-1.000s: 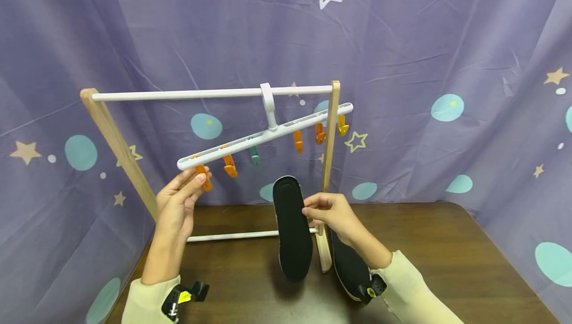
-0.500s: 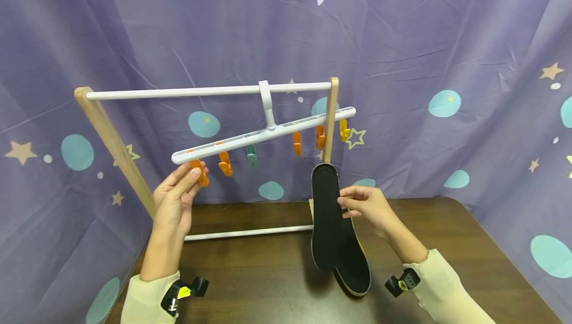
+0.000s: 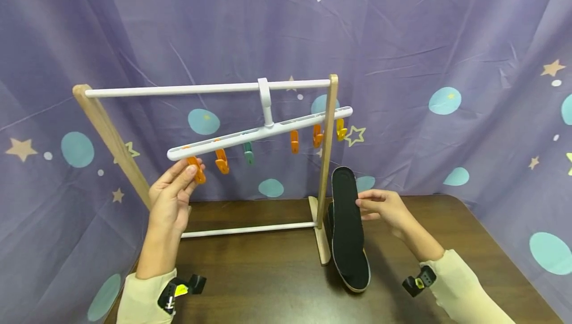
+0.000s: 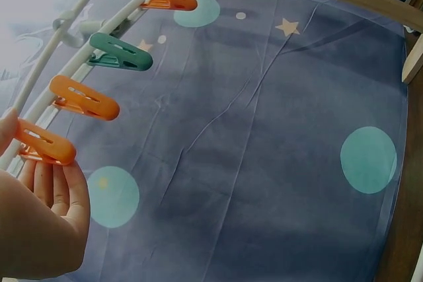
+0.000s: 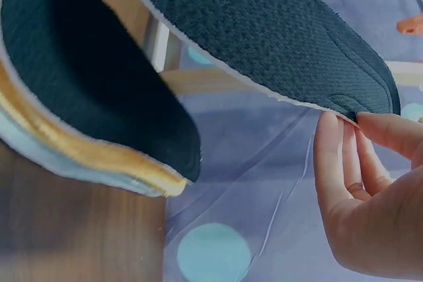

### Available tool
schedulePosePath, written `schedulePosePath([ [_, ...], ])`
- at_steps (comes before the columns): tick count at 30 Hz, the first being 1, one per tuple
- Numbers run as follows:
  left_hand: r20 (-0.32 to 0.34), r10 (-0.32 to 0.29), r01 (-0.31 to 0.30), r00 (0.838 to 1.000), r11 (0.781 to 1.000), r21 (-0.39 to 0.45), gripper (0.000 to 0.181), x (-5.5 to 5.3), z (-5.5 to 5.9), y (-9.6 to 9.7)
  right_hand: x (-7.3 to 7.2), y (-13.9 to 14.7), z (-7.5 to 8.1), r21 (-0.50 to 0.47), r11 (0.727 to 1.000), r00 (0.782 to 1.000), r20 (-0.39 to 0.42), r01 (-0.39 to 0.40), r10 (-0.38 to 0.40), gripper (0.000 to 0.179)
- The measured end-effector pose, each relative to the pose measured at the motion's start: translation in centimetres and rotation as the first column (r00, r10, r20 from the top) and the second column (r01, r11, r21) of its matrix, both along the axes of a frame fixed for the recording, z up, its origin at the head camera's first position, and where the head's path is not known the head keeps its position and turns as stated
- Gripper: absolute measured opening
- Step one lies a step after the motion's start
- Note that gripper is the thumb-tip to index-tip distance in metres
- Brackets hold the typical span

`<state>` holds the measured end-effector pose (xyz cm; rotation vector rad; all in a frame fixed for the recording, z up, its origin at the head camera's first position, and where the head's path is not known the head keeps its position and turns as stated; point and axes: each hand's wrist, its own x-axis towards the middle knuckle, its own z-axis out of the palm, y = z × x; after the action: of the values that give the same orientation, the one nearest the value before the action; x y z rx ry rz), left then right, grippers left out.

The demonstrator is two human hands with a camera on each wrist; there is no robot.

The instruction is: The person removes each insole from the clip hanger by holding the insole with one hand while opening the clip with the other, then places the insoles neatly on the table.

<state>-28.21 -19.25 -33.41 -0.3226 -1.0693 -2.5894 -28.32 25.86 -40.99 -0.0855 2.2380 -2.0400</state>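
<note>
A white clip hanger (image 3: 223,140) hangs by its hook from the rack's top bar, its left end tilted down. My left hand (image 3: 172,197) pinches the leftmost orange clip (image 4: 49,143) between thumb and fingers. Black insole (image 3: 346,210) is held upright by its right edge in my right hand (image 3: 386,210), thumb and fingers pinching it near the upper end. Below and behind it, a stack of insoles (image 5: 92,77) lies on the table, with a black one on top and yellow and grey edges under it; the held insole partly hides this stack in the head view.
A wooden rack (image 3: 328,155) with white bars stands on the brown table (image 3: 250,284). Several other clips, such as a green clip (image 3: 249,153) and a yellow clip (image 3: 341,129), hang along the hanger. A purple patterned curtain (image 3: 402,66) surrounds the table.
My right hand has carried the insole to the right, away from the hanger and over the stack beside the rack. My left hand keeps its pinch on the orange clip.
</note>
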Motion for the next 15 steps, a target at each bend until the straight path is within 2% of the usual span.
schedulePosePath([
  [10,0.034,-0.004,0.005,0.999,1.0,-0.029,0.022,-0.3,-0.5,0.1,-0.4,1.1,-2.3,0.036,0.999,0.999,0.049,-0.004,0.002,0.022],
  [15,0.021,0.001,0.0,1.0,0.999,-0.034,0.021,-0.4,-0.4,0.2,-1.1,1.1,-3.0,0.072,0.997,0.999,0.053,-0.004,0.0,0.026],
])
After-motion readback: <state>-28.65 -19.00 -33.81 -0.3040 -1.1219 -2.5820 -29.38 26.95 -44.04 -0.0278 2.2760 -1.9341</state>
